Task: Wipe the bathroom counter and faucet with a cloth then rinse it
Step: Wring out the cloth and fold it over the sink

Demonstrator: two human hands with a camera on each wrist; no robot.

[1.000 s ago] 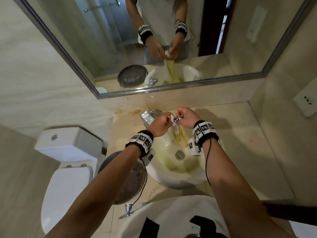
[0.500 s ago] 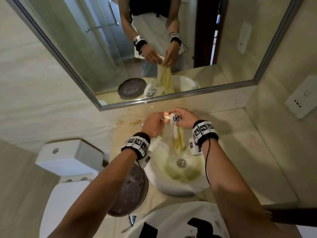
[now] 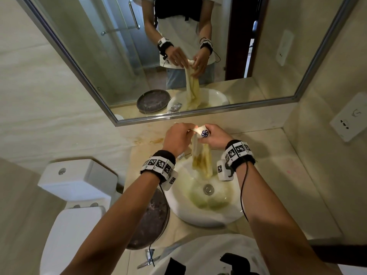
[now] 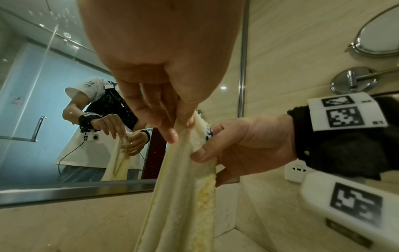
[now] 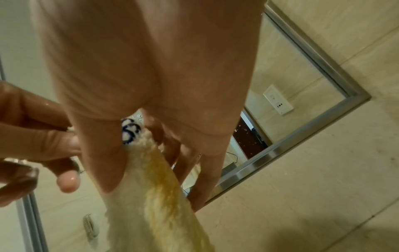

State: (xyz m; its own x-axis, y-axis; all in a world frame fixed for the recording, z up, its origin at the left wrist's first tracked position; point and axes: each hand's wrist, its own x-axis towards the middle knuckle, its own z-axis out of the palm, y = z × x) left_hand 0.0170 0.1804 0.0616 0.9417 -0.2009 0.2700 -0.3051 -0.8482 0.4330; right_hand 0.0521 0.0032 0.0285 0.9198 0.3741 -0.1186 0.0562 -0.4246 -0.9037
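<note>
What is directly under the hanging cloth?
The white sink basin, stained yellowish around its drain. The cloth and left hand cover the faucet behind.

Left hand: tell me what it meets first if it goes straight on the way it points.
Probably the right hand, since the left hand points across the cloth they both grip; depth is unclear.

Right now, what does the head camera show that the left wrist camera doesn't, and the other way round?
Only the head view shows the white sink basin with its drain, the dark round tray and the toilet. Only the left wrist view shows a round wall mirror on a chrome mount. Both show the left hand and right hand holding the yellow-stained cloth by its top, and the big mirror.
</note>
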